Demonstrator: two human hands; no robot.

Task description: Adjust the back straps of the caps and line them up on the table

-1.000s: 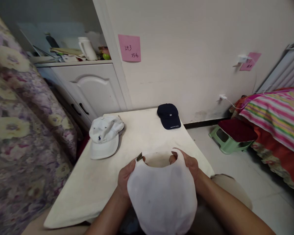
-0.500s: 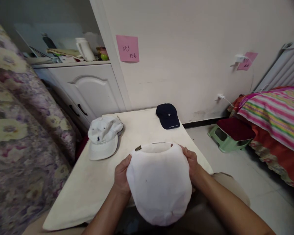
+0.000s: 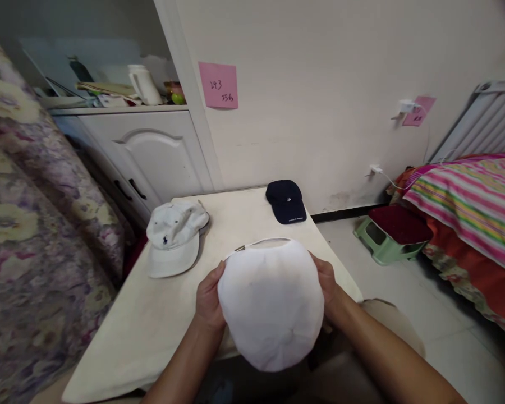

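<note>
A white baseball cap is held up between my two hands over the near edge of the table. Its back strap with a metal buckle points away from me, and its crown faces me; the brim is hidden. My left hand grips the cap's left side, thumb along the edge. On the opposite side, my right hand is closed on the rim, its fingers partly hidden behind the cap. A pale cap with a small dark logo lies on the table to the left. Near the wall sits a navy cap.
The cream-covered table stands against the wall. A floral curtain hangs at left, beside a white cabinet. On the right are a green stool with a dark red top and a bed with a striped cover.
The white cap has tilted, so its back opening looks narrower and more of the crown's top shows. Both hands keep their hold on it. The view has shifted slightly.
</note>
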